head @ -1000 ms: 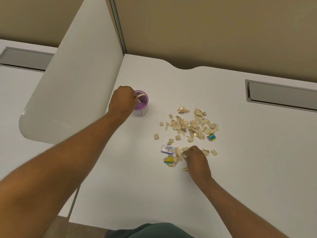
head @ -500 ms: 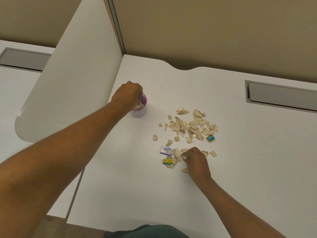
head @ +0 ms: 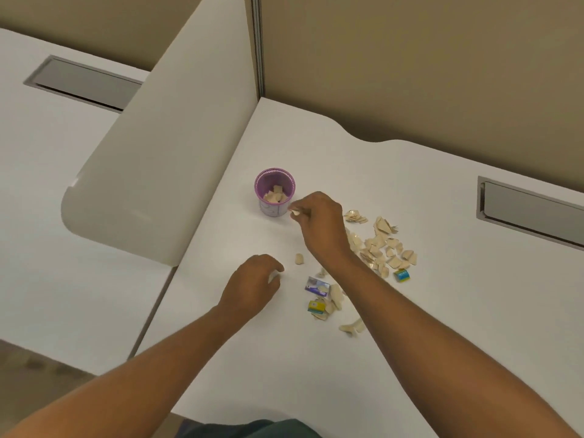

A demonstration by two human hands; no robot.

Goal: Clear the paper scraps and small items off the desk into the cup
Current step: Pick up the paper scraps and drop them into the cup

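The right hand (head: pixel 319 222) hangs just beside the purple cup (head: pixel 275 192), its grip pinched on a pale paper scrap (head: pixel 295 212) that pokes out at the fingertips level with the cup's near-right wall — not yet over the mouth. The cup stands upright toward the far left corner of the counter (head: pixel 410 358), close to the side divider (head: pixel 164 172), and already holds a few scraps in its bottom. The left hand (head: pixel 252 284) rests lower on the counter nearer the front edge, fingers curled in on something small and pale; whether it truly grasps a piece I cannot tell. The main pile of scraps (head: pixel 382 245) lies well to the right of the cup, with a lone scrap (head: pixel 299 258) between the two hands, and three small items still out: a blue-and-white packet (head: pixel 317 285), a yellow block (head: pixel 316 305) and a blue-green block (head: pixel 402 275). The step in hand looks like the drop, and doing it well means carrying the pinch up over the rim and to the middle of the opening before letting go — a light scrap released at the wall would likely flutter down outside. The cup looks light, so the knuckles should stay clear of its side to avoid tipping it. By this count the job is early, most of it still on the counter.
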